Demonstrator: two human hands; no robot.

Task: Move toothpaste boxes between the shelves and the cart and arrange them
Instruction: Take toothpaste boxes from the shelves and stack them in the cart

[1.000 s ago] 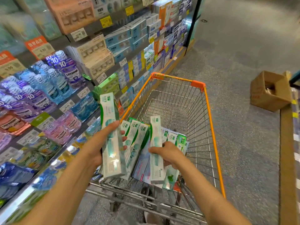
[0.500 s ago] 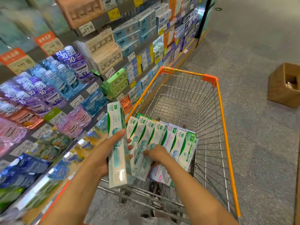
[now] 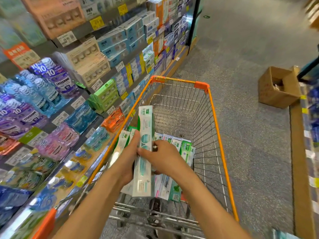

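Left hand and right hand fingers both curl round one box, above cart boxes

You held a white toothpaste box printed with teal circles and a green stripe near its top. Under it lay boxes in white, green and pale pink. Your cart was silver wire mesh with an orange rim and darker orange corner caps. The mouthwash bottles beside you showed purple, blue and pink, some marked with a white 10. Green packs and an orange pack sat on the shelves. The cardboard box was brown on speckled grey floor.
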